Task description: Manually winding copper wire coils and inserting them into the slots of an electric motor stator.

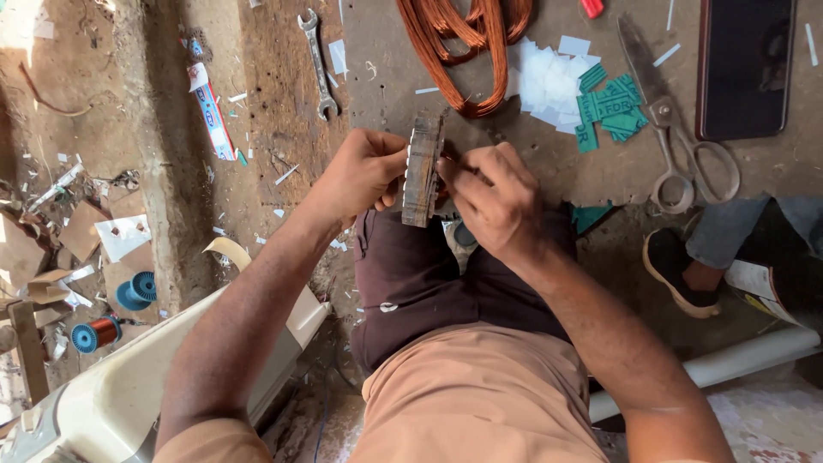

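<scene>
**Two hands on a metal block**

The metal block [423, 170] stands on its edge above the person's lap, long side pointing away from them. The left hand [364, 171] grips its left side. The right hand [493, 197] is closed, fingertips pinching at its right face. Copper wire [463, 43] lies just past it on the desk [600, 163].

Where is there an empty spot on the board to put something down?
One bare patch lies on the board between the wrench and the copper wire coil. Another lies below the paper scraps, left of the scissors. The far right is crowded by scissors and phone.
</scene>
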